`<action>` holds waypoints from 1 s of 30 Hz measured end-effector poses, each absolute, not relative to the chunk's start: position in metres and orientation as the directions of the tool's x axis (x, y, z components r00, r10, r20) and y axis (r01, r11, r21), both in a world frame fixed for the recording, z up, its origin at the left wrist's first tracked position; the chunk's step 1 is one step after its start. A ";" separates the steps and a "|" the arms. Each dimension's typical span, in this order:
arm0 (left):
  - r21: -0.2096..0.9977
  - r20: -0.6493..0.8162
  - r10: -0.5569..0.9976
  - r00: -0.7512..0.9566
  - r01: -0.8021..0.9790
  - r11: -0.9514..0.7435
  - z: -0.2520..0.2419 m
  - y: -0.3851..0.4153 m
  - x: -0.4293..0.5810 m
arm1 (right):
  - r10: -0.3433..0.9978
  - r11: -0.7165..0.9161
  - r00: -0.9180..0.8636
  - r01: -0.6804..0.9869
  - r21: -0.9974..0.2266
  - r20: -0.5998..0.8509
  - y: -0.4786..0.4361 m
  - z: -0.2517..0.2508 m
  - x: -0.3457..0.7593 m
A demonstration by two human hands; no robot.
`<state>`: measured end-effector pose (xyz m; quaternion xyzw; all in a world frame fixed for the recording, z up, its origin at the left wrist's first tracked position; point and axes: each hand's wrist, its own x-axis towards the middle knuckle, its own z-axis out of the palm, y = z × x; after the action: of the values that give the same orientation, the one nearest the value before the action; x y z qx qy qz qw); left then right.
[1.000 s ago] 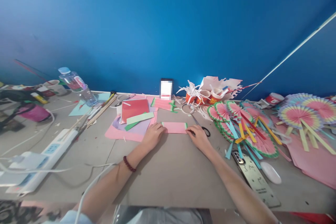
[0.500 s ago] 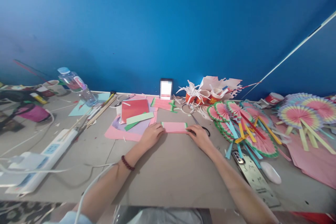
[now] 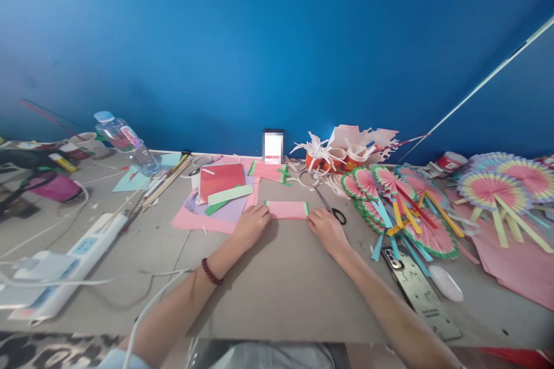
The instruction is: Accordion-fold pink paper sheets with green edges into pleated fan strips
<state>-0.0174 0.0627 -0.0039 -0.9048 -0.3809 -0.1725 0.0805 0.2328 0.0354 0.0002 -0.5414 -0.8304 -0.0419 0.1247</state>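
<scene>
A narrow pink paper strip (image 3: 288, 210) with green ends lies crosswise on the table in front of me. My left hand (image 3: 254, 222) is closed on its left end, the fingers bent together at the green edge. At the right end, my right hand (image 3: 324, 226) grips the paper in the same way, thumb and fingers together. Just beyond the right hand lies a pair of scissors (image 3: 337, 214) with black handles. Behind the strip rests a pleated pink and green paper piece (image 3: 268, 171).
Folded paper fans (image 3: 402, 202) are heaped at right, near a phone (image 3: 419, 288) and a white case (image 3: 445, 283). At left are a power strip (image 3: 82, 253), a tilted bottle (image 3: 127, 138) and wooden sticks (image 3: 167, 183). Red paper (image 3: 223, 179) lies in a plastic sleeve.
My right hand's fingers have shifted slightly and turned flatter over the strip's right end, so the scissors' handles show more. The left hand has barely moved.
</scene>
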 end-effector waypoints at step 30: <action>-0.063 0.210 0.861 0.464 0.885 -0.461 0.008 0.003 0.023 | 0.950 0.231 -0.254 0.963 0.140 0.183 -0.006 0.012 0.189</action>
<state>0.0229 0.0031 0.0079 -0.8515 -0.5126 -0.0743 0.0816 0.1886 -0.0063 0.0117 -0.6099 -0.7840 -0.1122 0.0294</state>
